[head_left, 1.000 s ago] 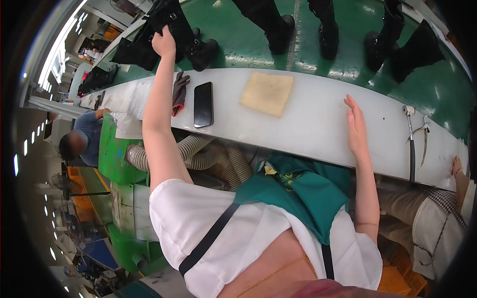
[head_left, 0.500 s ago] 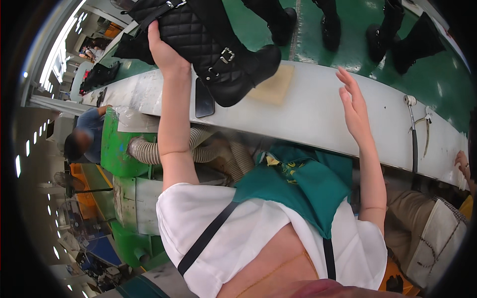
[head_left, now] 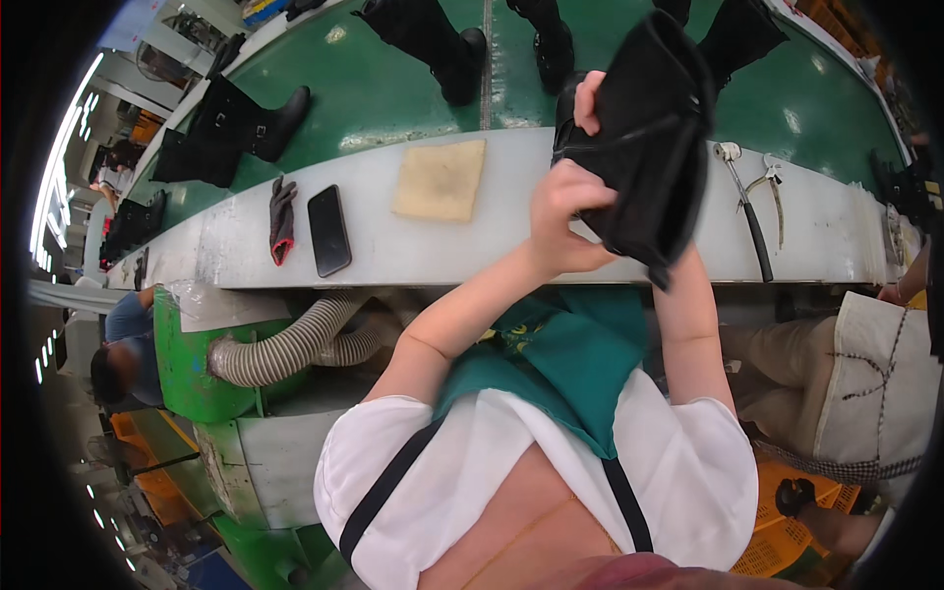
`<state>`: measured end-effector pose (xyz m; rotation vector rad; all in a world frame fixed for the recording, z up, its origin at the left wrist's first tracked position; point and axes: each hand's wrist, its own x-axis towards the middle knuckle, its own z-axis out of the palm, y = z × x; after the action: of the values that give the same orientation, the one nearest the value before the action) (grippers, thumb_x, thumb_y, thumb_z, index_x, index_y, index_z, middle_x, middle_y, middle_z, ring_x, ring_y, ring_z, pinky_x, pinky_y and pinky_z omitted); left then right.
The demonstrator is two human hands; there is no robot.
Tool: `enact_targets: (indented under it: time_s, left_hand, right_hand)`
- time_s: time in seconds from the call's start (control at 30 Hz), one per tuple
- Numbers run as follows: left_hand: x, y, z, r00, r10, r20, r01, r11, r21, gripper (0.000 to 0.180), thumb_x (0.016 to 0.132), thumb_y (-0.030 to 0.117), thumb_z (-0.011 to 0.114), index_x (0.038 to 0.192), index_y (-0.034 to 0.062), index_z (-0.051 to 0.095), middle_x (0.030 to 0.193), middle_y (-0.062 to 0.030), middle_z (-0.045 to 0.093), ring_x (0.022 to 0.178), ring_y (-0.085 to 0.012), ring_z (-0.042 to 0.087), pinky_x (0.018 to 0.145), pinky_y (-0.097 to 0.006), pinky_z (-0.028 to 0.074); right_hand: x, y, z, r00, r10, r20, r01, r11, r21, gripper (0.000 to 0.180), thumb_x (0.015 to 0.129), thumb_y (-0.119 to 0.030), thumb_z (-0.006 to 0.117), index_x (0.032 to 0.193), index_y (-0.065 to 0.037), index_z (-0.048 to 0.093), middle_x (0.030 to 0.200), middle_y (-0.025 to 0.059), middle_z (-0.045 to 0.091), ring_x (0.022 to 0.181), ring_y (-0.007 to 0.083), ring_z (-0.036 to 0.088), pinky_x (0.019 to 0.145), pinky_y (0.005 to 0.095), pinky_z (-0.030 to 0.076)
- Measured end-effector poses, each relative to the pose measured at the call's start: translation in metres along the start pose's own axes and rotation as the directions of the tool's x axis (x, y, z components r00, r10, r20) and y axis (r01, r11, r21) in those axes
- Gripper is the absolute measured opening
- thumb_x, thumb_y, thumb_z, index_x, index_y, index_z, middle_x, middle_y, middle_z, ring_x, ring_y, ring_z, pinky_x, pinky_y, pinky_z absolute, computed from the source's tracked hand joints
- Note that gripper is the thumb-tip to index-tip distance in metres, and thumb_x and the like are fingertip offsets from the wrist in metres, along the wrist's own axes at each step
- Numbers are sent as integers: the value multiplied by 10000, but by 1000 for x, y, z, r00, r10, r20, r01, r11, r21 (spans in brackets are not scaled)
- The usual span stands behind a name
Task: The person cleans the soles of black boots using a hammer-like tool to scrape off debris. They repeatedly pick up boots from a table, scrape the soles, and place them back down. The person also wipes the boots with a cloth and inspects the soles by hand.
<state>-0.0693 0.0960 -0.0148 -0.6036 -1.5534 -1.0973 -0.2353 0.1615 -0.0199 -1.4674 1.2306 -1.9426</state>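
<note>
Hands (head_left: 565, 211) raised — gripping boot (head_left: 644, 147)

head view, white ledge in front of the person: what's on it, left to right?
Red-and-grey glove → black phone → tan pad → black boot held up in both hands, left hand → black-handled tool → pliers.

Right hand (fingers and all) behind the black boot (head_left: 644, 138), unseen.
</note>
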Motion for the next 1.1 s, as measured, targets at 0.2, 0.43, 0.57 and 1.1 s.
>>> enact_targets:
  time_s: [0.2, 0.43, 0.57, 1.1]
  left_hand:
    - [-15, 23, 18, 929, 153, 337, -148, 988, -42, 379, 702, 389, 742, 989, 160, 648, 794, 13, 540, 650, -181, 529, 561, -298, 387]
    - [-16, 23, -20, 909, 232, 347, -214, 973, -89, 225, 808, 283, 690, 970, 127, 677, 874, -17, 579, 687, -189, 552, 590, -292, 438]
    - [-8, 13, -51, 991, 30, 132, -53, 983, 178, 251, 696, 57, 664, 941, 113, 670, 857, -25, 603, 714, -207, 557, 620, -306, 445]
    - [28, -34, -68, 734, -671, -105, 679, 723, 125, 743, 790, 193, 724, 1393, 34, 321, 1371, -150, 373, 1229, -231, 424, 957, -340, 418]
  right_hand:
    - [-6, -20, 2, 833, -328, 446, 195, 927, 319, 480, 989, -397, 339, 681, -70, 509, 594, 11, 503, 533, 122, 414, 518, 256, 319]
    - [-22, -45, 64, 853, -405, 331, 373, 914, 157, 485, 931, -376, 369, 563, -104, 527, 495, 23, 516, 369, 167, 390, 471, 305, 321]
    - [-36, -57, 93, 927, -344, 150, 327, 936, 129, 503, 910, -331, 345, 477, -99, 450, 420, 26, 432, 359, 183, 373, 455, 317, 287]
    - [-46, -60, 92, 927, -338, 166, 309, 935, 176, 555, 955, -333, 355, 448, -109, 372, 412, 18, 364, 369, 185, 320, 465, 315, 254]
